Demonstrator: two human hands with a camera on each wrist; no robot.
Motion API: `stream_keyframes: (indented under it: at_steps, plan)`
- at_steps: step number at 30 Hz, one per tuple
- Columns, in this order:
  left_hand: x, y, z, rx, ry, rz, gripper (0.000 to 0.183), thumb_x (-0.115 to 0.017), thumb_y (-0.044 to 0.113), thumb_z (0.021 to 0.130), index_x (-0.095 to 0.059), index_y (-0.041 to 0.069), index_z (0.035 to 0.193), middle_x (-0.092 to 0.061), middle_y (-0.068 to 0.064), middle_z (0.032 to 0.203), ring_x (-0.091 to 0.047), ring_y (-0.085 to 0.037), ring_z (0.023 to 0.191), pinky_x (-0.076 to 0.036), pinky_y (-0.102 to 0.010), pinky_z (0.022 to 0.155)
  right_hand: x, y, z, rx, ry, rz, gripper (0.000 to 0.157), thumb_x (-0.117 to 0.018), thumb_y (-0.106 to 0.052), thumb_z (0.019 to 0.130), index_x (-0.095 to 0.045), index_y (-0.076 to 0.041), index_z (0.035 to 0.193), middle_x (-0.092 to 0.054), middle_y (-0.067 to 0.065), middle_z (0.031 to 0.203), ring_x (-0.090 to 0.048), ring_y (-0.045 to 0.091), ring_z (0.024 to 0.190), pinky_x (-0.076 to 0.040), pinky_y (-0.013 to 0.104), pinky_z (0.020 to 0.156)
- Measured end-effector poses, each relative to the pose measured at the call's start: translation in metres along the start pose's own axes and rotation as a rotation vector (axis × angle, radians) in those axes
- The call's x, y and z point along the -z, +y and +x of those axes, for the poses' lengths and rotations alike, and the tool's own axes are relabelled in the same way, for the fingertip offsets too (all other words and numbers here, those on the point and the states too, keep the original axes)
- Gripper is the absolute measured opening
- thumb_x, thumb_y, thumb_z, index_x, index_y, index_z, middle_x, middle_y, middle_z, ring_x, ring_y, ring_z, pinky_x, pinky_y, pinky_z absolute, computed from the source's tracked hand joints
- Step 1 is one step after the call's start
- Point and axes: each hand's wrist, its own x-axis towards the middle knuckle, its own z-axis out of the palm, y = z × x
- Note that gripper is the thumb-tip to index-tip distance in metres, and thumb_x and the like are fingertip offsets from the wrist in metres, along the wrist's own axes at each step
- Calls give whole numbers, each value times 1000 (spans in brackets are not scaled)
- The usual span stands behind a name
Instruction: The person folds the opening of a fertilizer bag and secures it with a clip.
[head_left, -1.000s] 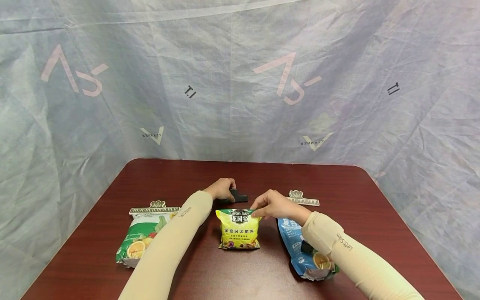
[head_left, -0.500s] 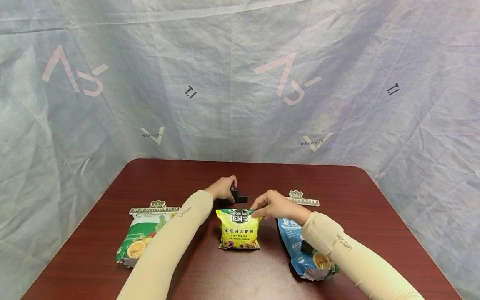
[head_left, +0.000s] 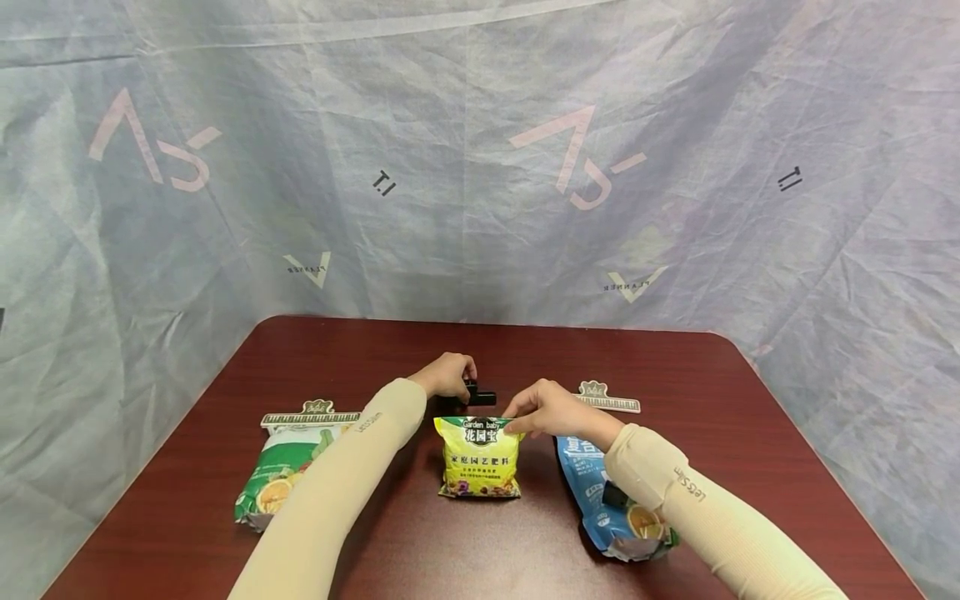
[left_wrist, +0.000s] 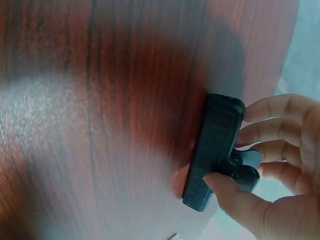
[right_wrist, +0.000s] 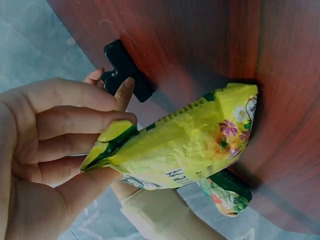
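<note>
In the head view my left hand (head_left: 450,375) reaches to a black clip (head_left: 482,398) behind the fertilizer bag. The left wrist view shows the thumb on the front of the black clip (left_wrist: 212,150) and the other fingers curled behind it, near its grey-edged lever (left_wrist: 251,158). My right hand (head_left: 555,410) pinches the top edge of the yellow fertilizer bag (head_left: 480,467), which stands upright with its printed front toward me. Close up in the right wrist view, the folded green-and-yellow top (right_wrist: 112,142) sits between thumb and fingers.
A green-and-white bag (head_left: 281,462) with a cream piano-key clip (head_left: 311,417) lies at the left. Under my right forearm lies a blue bag (head_left: 592,500); another cream clip (head_left: 609,402) shows beyond it. A grey cloth (head_left: 465,208) hangs behind the dark red table (head_left: 360,342).
My left hand has shifted slightly at the black clip, and the clip's raised part looks a little lower. My right hand and the yellow fertilizer bag stay in place.
</note>
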Motion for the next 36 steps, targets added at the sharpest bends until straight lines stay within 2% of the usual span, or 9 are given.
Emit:
stream_keyframes:
  at_steps: [7, 11, 15, 22, 26, 29, 33, 36]
  plan:
    - [9, 2, -5, -16, -22, 4, 18, -75, 8, 72, -63, 10, 86, -57, -1, 84, -53, -16, 76, -47, -30, 67, 0, 1, 1, -9, 0, 15, 8, -68, -14, 83, -73, -11, 89, -69, 1, 79, -65, 18, 68, -52, 47, 64]
    - [11, 2, -6, -25, -43, -4, 19, -77, 9, 71, -64, 9, 85, -57, -1, 83, -53, -15, 75, -48, -30, 66, -1, 2, 1, -15, 7, 19, 7, -69, -14, 82, -73, -11, 88, -69, 0, 79, -66, 25, 71, -52, 47, 64]
    - [13, 1, -8, -31, -45, -17, 21, -79, 9, 70, -65, 8, 86, -57, -1, 83, -53, -15, 74, -48, -30, 65, -1, 1, 1, -3, 5, 27, 9, -69, -13, 82, -73, -9, 88, -69, 2, 79, -65, 31, 73, -53, 42, 62]
    - [18, 4, -11, -29, -41, -23, 21, -79, 10, 71, -64, 10, 86, -57, 0, 84, -53, -15, 76, -47, -30, 67, -2, 0, 1, -3, 10, 17, 11, -69, -12, 82, -72, -5, 90, -69, 7, 80, -65, 16, 67, -52, 30, 57]
    - [21, 5, -13, -42, -53, -27, 21, -79, 10, 70, -64, 10, 86, -57, 0, 83, -53, -15, 75, -47, -29, 66, -2, -14, -4, -22, 9, 19, 12, -66, -7, 83, -71, 0, 92, -69, 14, 84, -65, 28, 72, -52, 30, 58]
    - [24, 6, -15, -59, -64, -21, 21, -79, 11, 70, -64, 10, 85, -57, 0, 81, -52, -15, 72, -46, -28, 64, -2, -15, -4, -33, 9, 26, 11, -67, -8, 83, -72, -3, 91, -69, 11, 83, -64, 36, 77, -53, 38, 62]
    - [31, 9, -18, -75, -76, -33, 22, -80, 13, 70, -65, 11, 85, -59, 1, 81, -55, -13, 73, -47, -28, 65, -3, -2, 0, -38, 14, 25, 9, -69, -14, 82, -73, -10, 89, -69, 2, 80, -65, 29, 74, -53, 44, 64]
    - [37, 12, -21, -78, -78, -54, 22, -80, 13, 69, -65, 11, 86, -60, 1, 82, -56, -13, 74, -48, -28, 66, -3, -1, 0, -38, 20, 17, 9, -70, -15, 81, -73, -10, 88, -69, 2, 80, -66, 23, 71, -53, 40, 61]
